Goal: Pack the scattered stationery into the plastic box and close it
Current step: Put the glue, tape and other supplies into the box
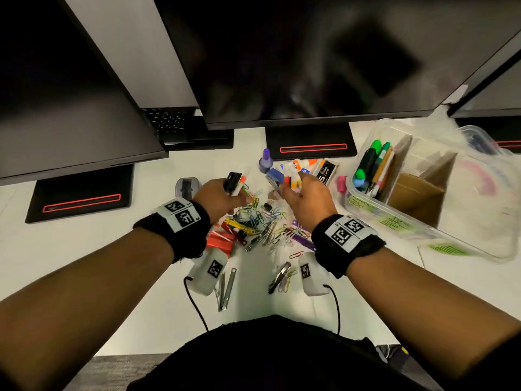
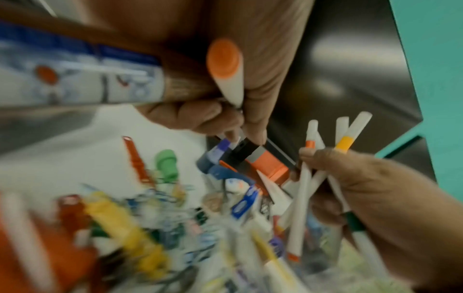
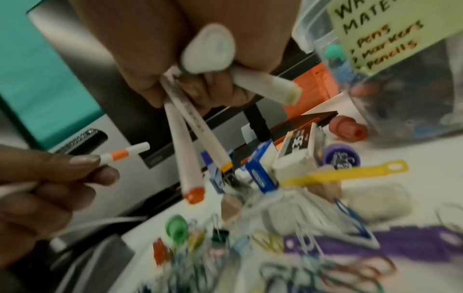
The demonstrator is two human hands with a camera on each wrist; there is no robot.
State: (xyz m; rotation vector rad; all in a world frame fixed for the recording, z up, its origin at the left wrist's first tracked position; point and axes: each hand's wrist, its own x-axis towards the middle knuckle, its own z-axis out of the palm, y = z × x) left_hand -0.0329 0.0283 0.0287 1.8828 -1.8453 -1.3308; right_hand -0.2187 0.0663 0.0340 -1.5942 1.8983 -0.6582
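Above the heap of coloured paper clips [image 1: 260,221] on our white desk [image 1: 84,263]: left hand [image 1: 222,198], fingers curled round one orange-capped white marker [image 2: 226,73] and a black block; right hand [image 1: 306,200], fingers clenched on several white markers [image 3: 190,138], count unclear. Far right, one clear plastic box [image 1: 423,221], open, holding upright pens.

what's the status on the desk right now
Left hand grips orange-capped white marker. Right hand grips several white markers. Clear plastic box open. Paper clips unpacked.
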